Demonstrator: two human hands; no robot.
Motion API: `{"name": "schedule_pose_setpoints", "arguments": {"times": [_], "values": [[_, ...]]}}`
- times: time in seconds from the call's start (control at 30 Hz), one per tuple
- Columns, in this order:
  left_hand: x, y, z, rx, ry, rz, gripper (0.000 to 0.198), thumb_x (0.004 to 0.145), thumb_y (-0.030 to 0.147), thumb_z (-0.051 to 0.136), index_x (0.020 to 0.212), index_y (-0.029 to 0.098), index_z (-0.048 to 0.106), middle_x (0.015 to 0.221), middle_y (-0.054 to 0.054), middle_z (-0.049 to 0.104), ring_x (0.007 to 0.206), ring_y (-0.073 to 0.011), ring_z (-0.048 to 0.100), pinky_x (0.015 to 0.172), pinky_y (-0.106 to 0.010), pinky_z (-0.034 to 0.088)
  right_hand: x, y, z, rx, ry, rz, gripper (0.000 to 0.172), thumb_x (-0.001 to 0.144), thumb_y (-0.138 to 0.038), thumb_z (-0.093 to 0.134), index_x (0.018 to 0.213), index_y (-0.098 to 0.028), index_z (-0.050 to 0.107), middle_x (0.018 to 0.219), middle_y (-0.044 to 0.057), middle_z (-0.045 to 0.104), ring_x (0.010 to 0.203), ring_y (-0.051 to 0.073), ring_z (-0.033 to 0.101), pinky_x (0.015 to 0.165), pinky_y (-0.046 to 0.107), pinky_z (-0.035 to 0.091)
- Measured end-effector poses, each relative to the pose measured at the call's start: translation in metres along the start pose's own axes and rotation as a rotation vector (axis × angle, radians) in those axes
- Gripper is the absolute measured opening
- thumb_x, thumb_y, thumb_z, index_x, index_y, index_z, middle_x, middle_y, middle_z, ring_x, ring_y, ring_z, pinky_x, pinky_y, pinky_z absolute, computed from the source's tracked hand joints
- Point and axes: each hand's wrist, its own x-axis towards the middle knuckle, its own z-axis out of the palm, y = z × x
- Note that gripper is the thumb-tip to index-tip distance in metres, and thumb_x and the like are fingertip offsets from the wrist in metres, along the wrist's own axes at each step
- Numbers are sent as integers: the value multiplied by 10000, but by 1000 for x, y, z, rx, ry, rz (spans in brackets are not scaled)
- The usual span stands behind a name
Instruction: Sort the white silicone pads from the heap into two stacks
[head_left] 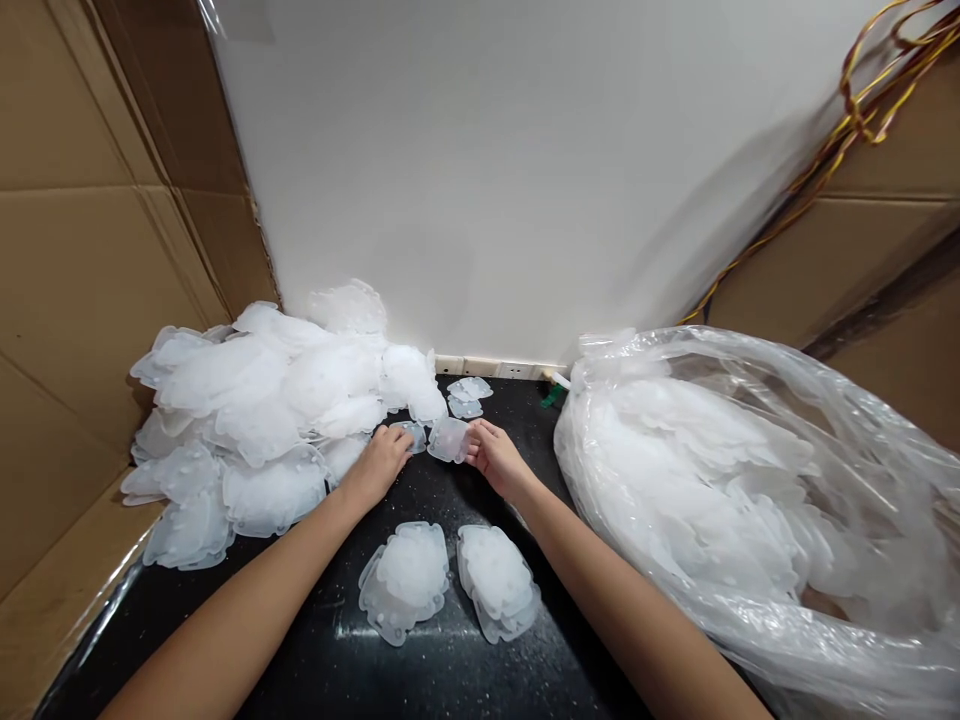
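Thin, translucent white plastic pieces with rounded, notched outlines lie all about my hands. My right hand (pixel 496 457) pinches the edge of one plastic piece (pixel 448 440), which is tilted toward me. Over to its left, my left hand (pixel 384 462) has curled fingers at another plastic piece (pixel 412 436), just beside the big heap (pixel 277 390). A few loose pieces (pixel 469 392) lie beyond my hands. Nearer to me are two small stacks, a left stack (pixel 406 578) and a right stack (pixel 498 582).
On the right, a large clear plastic bag (pixel 757 350) bulges with similar pieces. Cardboard (pixel 82 250) stands at the left. A power strip (pixel 487 368) runs along the foot of the grey wall (pixel 510 180). Twisted yellow-brown wires (pixel 862 125) hang at upper right. The tabletop (pixel 322 640) is black.
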Motion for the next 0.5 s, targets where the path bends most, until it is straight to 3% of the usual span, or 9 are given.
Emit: {"name": "schedule_pose_setpoints", "arguments": {"times": [0.13,0.27,0.37,0.5], "values": [[2,5,-3,-70,9,-34,208,800,214,607,624,229,496,777,-76,560,936,-309,522,974,-490,367,-24,1,-20,246,-32,155,225,728,-383,650,751,-233,484,652,-21,573,592,137,585,691,327,535],[-2,14,-8,-167,70,-100,150,792,292,597,691,228,506,896,-79,627,1000,-294,535,954,-442,389,-27,-1,-31,372,-78,256,138,749,-279,676,821,-195,594,743,17,675,667,142,653,745,313,546],[-6,17,-10,-292,84,-196,214,850,397,503,731,220,500,886,-49,657,870,-236,591,809,-365,459,-24,-1,-34,471,-104,337,150,872,-302,602,893,-158,638,788,67,721,724,169,695,787,330,549],[-7,17,-11,-469,108,-313,334,851,526,485,738,212,473,640,36,511,604,-151,494,583,-258,417,-22,2,-38,581,-147,407,387,988,-444,434,976,-125,652,846,128,745,804,204,722,835,367,546]]}}
